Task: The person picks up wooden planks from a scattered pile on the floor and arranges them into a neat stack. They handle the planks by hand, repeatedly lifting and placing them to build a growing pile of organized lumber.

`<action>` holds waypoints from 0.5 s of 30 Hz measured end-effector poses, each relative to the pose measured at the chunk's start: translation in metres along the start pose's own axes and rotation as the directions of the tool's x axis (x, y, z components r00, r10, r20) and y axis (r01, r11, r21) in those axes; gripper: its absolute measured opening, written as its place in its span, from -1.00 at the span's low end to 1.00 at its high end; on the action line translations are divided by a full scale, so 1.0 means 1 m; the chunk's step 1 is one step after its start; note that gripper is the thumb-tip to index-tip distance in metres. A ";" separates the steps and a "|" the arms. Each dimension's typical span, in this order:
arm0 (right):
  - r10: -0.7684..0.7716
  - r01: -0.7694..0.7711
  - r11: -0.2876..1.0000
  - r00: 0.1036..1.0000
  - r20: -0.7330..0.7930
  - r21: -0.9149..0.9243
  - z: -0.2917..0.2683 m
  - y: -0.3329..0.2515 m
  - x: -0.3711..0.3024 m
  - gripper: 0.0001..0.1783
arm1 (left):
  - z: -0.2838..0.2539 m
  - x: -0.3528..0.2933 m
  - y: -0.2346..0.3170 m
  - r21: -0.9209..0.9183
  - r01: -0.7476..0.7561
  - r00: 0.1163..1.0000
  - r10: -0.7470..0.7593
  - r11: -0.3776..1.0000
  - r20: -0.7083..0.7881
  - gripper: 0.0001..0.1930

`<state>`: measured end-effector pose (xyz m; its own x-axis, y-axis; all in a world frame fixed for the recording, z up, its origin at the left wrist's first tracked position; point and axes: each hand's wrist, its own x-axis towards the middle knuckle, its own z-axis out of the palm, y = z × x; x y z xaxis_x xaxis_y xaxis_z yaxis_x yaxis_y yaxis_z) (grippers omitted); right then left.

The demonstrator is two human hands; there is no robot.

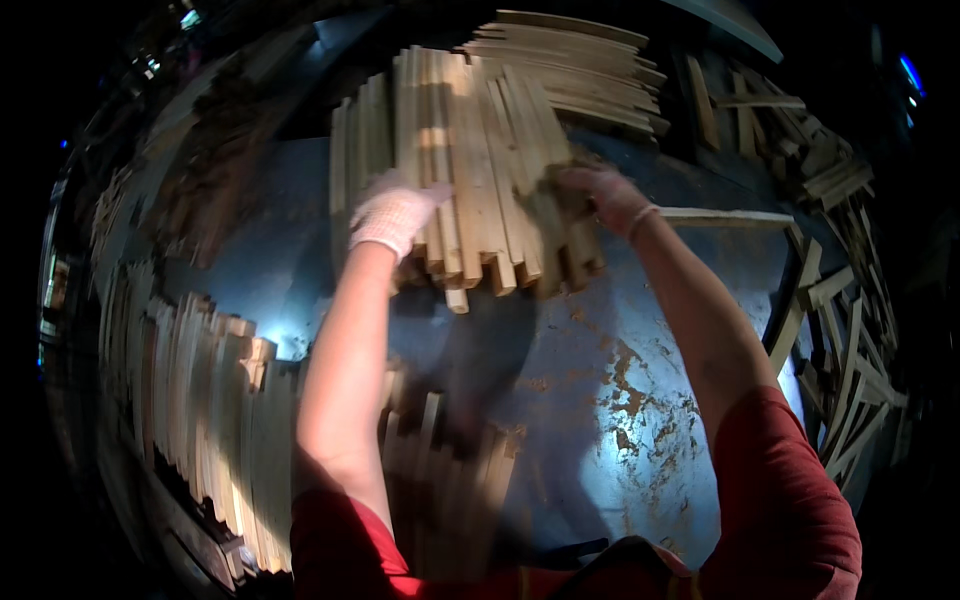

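From where I stand, the person has both arms stretched forward over a broad, blue-grey, metal-looking worktop [560, 345] marked with worn brownish patches. Straight ahead lies a thick pile of long, pale, square-edged wooden strips [475, 180], set side by side and running away from the body, so their near ends face the worker in a ragged, stepped row.

The left hand [390, 212], in a white knitted glove, lies over the left part of the pile, its thumb angled inward. The right hand [608, 198], in a pale pinkish glove, is at the pile's right flank, fingers pointing in toward the wood. Motion blurs both (the fingertips most of all), so I cannot tell whether either is closed on a strip or merely spread against it. Standing on opposite sides as they do, the hands seem placed to keep loose pieces from sliding outward.

Behind, a stack of pale, flat-lying wooden strips [570, 75] runs crosswise, which probably keeps it distinct from the near pile. At lower left, a long row of upright-looking tan strips [215, 400] lies closely packed, likely for tidiness. By contrast, the tangled heap of thin wooden offcuts [850, 345] on the right looks simply dropped there.
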<state>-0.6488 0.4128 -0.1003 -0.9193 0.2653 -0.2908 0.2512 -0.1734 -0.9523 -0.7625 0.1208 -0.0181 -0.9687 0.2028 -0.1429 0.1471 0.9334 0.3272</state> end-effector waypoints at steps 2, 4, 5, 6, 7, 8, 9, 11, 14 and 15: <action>0.020 -0.042 0.943 0.997 -0.069 -0.331 0.004 0.013 0.000 -0.37 | -0.013 0.001 -0.003 -0.029 -0.069 0.991 0.072 0.997 0.113 -0.14; -0.016 -0.001 0.937 0.999 -0.046 -0.351 -0.029 0.022 0.008 -0.31 | -0.015 -0.010 -0.009 0.030 -0.084 0.996 0.084 0.996 0.009 -0.15; -0.032 0.014 0.933 0.999 -0.044 -0.360 -0.053 0.029 0.004 -0.28 | -0.008 -0.022 -0.012 0.059 -0.070 0.988 0.077 0.996 -0.133 -0.16; -0.305 0.134 0.642 0.948 -0.091 -0.755 -0.064 0.027 -0.008 -0.33 | -0.007 -0.033 -0.030 0.058 -0.130 0.970 0.139 0.990 -0.201 -0.16; -0.464 0.168 0.351 0.885 -0.016 -0.921 -0.092 0.032 -0.018 -0.37 | -0.005 -0.046 -0.041 0.056 -0.207 0.941 0.215 0.977 -0.263 -0.14; -0.576 0.131 0.023 0.812 0.094 -0.991 -0.131 0.039 -0.031 -0.40 | 0.003 -0.069 -0.040 -0.005 -0.292 0.913 0.277 0.956 -0.298 -0.16; -0.538 0.057 -0.102 0.836 0.103 -0.993 -0.149 0.040 -0.040 -0.44 | 0.005 -0.099 -0.038 -0.057 -0.372 0.879 0.332 0.926 -0.343 -0.17; -0.337 -0.074 -0.164 0.941 -0.015 -0.984 -0.179 0.039 -0.060 -0.52 | 0.022 -0.152 -0.032 -0.202 -0.536 0.831 0.470 0.820 -0.298 -0.16; 0.121 -0.135 -0.167 0.980 -0.157 -0.977 -0.160 0.042 -0.115 -0.64 | 0.049 -0.230 -0.008 0.012 -0.648 0.754 0.644 0.761 -0.133 -0.13; 0.148 -0.055 -0.102 0.987 -0.070 -0.993 -0.142 0.048 -0.145 -0.71 | 0.063 -0.257 -0.002 0.009 -0.687 0.724 0.685 0.727 -0.078 -0.11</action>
<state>-0.4602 0.5001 -0.1169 -0.8487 0.3024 -0.4338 0.3259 0.9452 0.0212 -0.5016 0.0852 -0.0406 -0.6160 0.7637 0.1933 0.7742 0.5415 0.3277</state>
